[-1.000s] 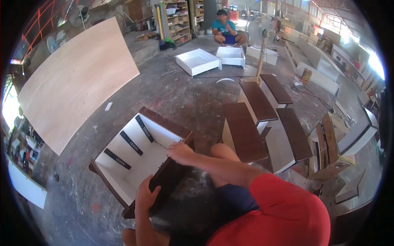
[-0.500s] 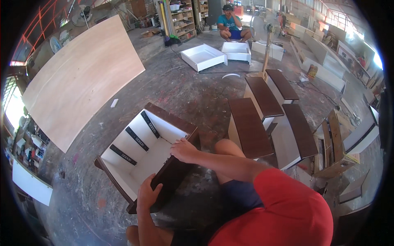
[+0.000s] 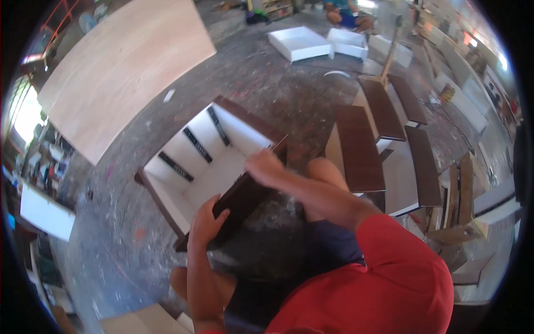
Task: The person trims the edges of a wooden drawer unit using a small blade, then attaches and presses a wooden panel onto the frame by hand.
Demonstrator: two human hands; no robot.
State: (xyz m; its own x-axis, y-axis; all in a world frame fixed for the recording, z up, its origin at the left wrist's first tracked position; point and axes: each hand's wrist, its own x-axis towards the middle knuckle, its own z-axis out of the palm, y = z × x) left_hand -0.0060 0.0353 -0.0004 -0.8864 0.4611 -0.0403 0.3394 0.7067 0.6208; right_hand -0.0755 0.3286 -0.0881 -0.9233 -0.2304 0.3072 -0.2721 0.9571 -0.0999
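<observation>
A dark brown cabinet carcass [image 3: 186,214] with a white interior lies on the floor before me, its open side up. Three black drawer slides [image 3: 198,145] run in parallel on its far left inner wall. My left hand [image 3: 207,221] grips the near edge, fingers over the rim and thumb on the brown outer side. At the same edge, farther right, my right hand [image 3: 266,168] is blurred, its fingers curled together at the rim. Whatever they hold is hidden.
Several drawers with brown fronts [image 3: 359,147] stand right of my knee. Two white drawers [image 3: 300,43] lie farther back, near a seated person [image 3: 347,16]. A large plywood sheet [image 3: 128,67] leans at the left. Wooden pieces [image 3: 459,195] stand at the far right.
My view has tipped downward, so the scene sits higher and farther right. My right hand's fingers have curled in and the hand is now blurred. My left hand keeps its grip on the cabinet edge.
</observation>
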